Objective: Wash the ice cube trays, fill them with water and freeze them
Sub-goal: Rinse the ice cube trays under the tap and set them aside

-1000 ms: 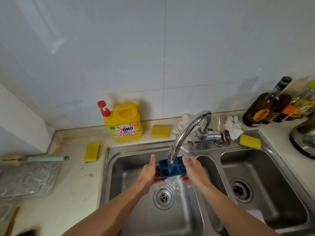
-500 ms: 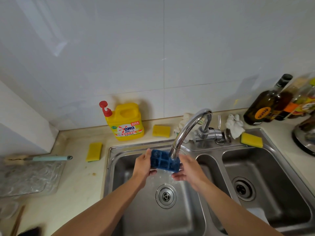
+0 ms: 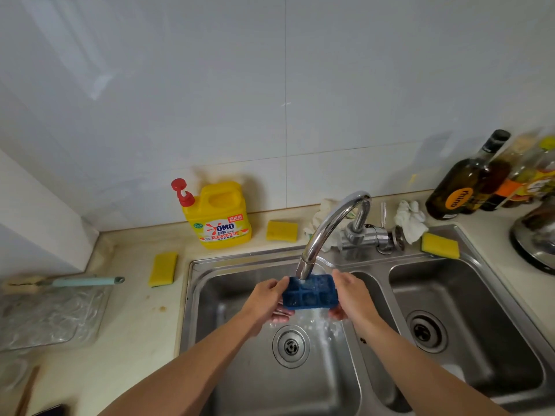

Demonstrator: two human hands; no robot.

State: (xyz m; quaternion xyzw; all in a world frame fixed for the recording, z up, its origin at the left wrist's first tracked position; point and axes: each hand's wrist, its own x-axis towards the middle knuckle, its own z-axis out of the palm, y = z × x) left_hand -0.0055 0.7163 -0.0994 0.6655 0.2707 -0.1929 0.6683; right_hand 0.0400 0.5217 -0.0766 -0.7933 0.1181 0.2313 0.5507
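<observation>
Both hands (image 3: 265, 301) (image 3: 350, 298) gripped the blue ice cube tray (image 3: 310, 292) by its ends — long axis left-right, cells up — under the faucet (image 3: 327, 232), water spilling into the left basin (image 3: 228, 295).

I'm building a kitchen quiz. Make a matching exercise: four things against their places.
1 ice cube tray
2 detergent jug
3 dark bottle
4 brush

A lying far left of the sink
B gripped by left hand and right hand under the faucet
C upright behind the sink's left corner
D upright at the counter's far right

Pairs: 1-B, 2-C, 3-D, 4-A

yellow detergent jug (image 3: 222, 219), dark bottles (image 3: 464, 187), white cloth (image 3: 410, 219)
</observation>
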